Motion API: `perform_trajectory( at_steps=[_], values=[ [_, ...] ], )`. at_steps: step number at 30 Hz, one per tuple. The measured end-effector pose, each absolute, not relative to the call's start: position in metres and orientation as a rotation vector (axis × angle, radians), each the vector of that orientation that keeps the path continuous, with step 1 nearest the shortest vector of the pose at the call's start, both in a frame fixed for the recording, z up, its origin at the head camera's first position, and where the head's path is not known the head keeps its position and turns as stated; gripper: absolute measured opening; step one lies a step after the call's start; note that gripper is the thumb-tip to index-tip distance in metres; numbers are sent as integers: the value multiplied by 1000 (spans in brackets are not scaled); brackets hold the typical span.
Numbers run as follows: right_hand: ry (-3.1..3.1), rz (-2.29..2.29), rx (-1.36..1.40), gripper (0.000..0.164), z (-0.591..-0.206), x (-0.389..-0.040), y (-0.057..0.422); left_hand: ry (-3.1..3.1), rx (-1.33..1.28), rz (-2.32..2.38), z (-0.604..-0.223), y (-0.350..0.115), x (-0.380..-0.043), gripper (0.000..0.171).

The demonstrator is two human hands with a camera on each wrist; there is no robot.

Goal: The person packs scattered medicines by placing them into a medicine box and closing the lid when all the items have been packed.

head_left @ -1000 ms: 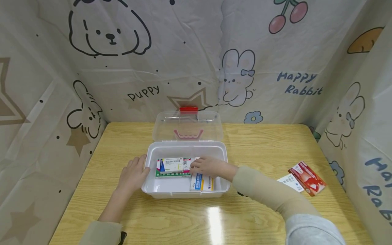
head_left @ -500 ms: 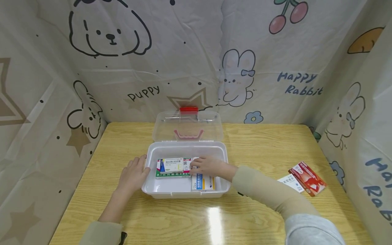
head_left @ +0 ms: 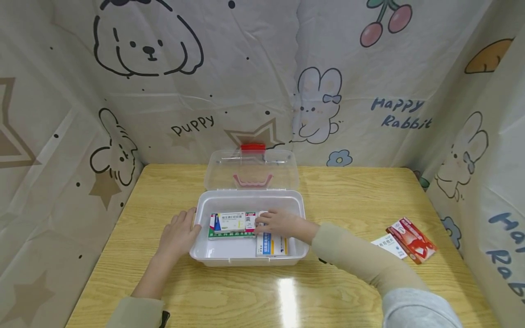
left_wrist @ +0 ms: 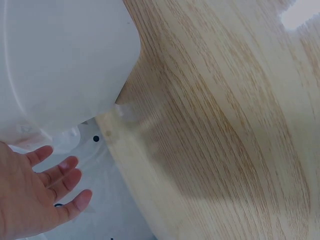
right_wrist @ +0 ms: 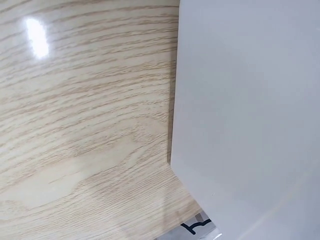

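Note:
A white plastic storage box [head_left: 211,253] stands on the table with its clear lid [head_left: 223,164] swung back. My left hand [head_left: 177,230] rests against its left wall, fingers loosely extended; the left wrist view shows this hand [left_wrist: 40,195] beside the box's white side. Inside the box, my right hand [head_left: 283,223] lies over a white, blue and yellow medicine box [head_left: 270,244], fingers bent at its left side and thumb hidden. Left of it, a white medicine box [head_left: 231,222] lies on a green one [head_left: 229,235]. The right wrist view shows only the storage box's outer wall [right_wrist: 240,100] and table.
At the right of the wooden table [head_left: 348,196] lie a red medicine box [head_left: 413,241] and a white one [head_left: 389,246], partly behind my right sleeve [head_left: 361,259]. The lid has a red latch [head_left: 253,147] and a pink handle [head_left: 253,182]. Printed cloth [head_left: 254,91] surrounds the table.
The near end of the white, blue and yellow medicine box has shifted slightly right under my right hand since a second ago. Both hands keep nearly the same place.

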State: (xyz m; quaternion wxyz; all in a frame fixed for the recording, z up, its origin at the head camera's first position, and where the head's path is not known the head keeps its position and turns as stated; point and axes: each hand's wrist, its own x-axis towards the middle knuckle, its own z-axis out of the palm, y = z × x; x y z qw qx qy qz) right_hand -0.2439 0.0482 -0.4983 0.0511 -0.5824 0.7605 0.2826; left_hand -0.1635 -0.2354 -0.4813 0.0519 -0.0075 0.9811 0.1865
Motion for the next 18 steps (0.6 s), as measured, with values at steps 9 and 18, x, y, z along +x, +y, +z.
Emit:
perform_trajectory(
  at_steps=[9,18],
  values=[
    [2377,694,-1623,81,-488,-240,54,2978,-26,581,-480,-235,-163,57],
    [2473,230,-1480,77,-466,-237,62,2986,-15,586,-481,-235,-163,56]
  ],
)
